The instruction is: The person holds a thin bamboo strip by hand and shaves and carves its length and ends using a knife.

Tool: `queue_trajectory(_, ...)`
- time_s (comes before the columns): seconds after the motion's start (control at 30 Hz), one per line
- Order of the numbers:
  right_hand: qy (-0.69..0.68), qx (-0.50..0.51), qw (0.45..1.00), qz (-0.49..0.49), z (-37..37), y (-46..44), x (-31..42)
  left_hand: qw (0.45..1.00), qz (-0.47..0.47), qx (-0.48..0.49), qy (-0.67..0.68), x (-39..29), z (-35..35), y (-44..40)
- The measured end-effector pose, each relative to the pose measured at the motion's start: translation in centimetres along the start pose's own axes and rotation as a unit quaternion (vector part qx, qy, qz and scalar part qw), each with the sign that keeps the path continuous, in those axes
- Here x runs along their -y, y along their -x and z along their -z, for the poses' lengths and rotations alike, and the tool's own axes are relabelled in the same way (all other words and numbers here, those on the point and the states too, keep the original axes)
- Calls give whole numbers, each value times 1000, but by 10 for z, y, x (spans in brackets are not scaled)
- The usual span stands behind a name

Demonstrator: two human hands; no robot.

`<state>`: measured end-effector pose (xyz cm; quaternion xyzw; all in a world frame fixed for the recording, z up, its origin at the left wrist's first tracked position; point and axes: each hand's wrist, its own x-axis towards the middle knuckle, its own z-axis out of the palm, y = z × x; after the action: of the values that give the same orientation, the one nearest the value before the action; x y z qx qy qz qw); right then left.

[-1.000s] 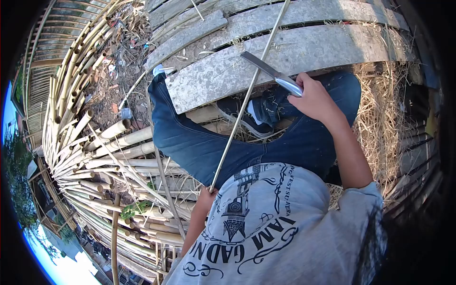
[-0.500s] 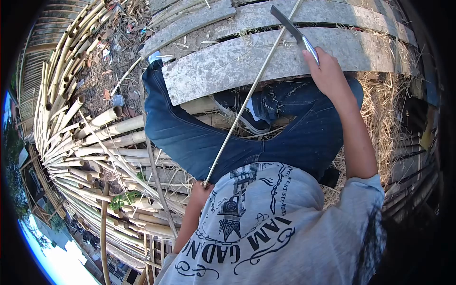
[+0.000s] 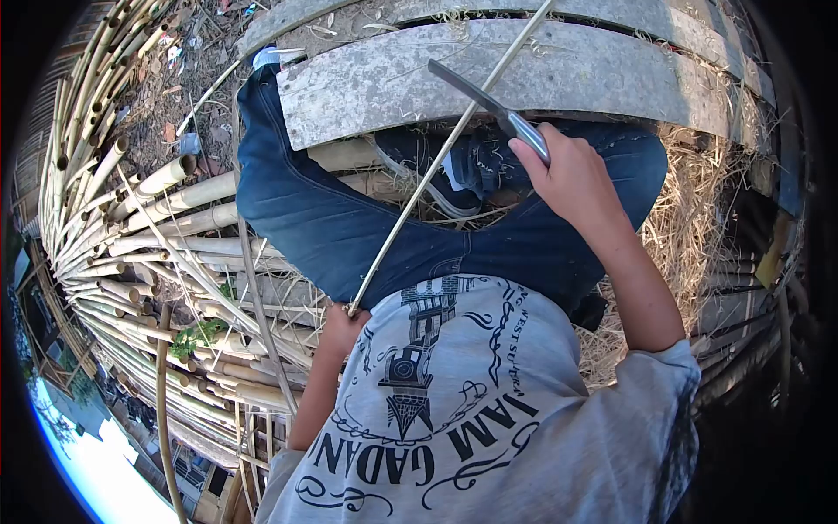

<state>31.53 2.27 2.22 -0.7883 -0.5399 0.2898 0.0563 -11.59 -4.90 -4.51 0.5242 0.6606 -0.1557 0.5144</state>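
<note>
My right hand (image 3: 572, 175) is closed around the metal handle of a knife (image 3: 470, 90). Its long dark blade points up and left and crosses a thin bamboo strip (image 3: 410, 205); I cannot tell whether the edge touches it. The strip runs slantwise from the top of the view, over the plank (image 3: 375, 87) and across my lap. Beside my waist, my left hand (image 3: 343, 329) grips its lower end, with the fingers partly hidden. My legs in blue jeans (image 3: 305, 223) are spread, partly under the plank.
Many bamboo poles (image 3: 209, 223) lie stacked on the left. Dry shavings (image 3: 690, 236) are heaped on the right, and thin curls lie on the planks. Litter and leaves cover the ground (image 3: 205, 79) at upper left. A thin upright stick (image 3: 163, 393) stands at lower left.
My right hand and the knife have moved down the strip toward my body, and the blade lies flatter. My left hand keeps hold of the strip's end. The whole view has shifted slightly.
</note>
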Motion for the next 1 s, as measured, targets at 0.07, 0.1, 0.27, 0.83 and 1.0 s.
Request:
queue_trajectory(0.07, 1, -82, 994, -67, 20, -24, -25, 1000, 5, 7, -9, 5, -1, 0)
queue_trajectory(0.1, -7, -106, 992, -67, 30, -34, -35, 1000, 1, 15, -24, 6, -1, -2)
queue_trajectory(0.27, -24, -63, 996, -51, 3, -15, -10, 999, 16, 3, -33, 11, -5, -6)
queue_trajectory(0.83, -14, -77, 996, -52, -11, -9, -2, 998, 40, -25, -38, -33, 2, 7)
queue_trajectory(1.0, 0, 43, 997, 64, -59, 39, 34, 998, 19, -40, -34, -31, 0, 7)
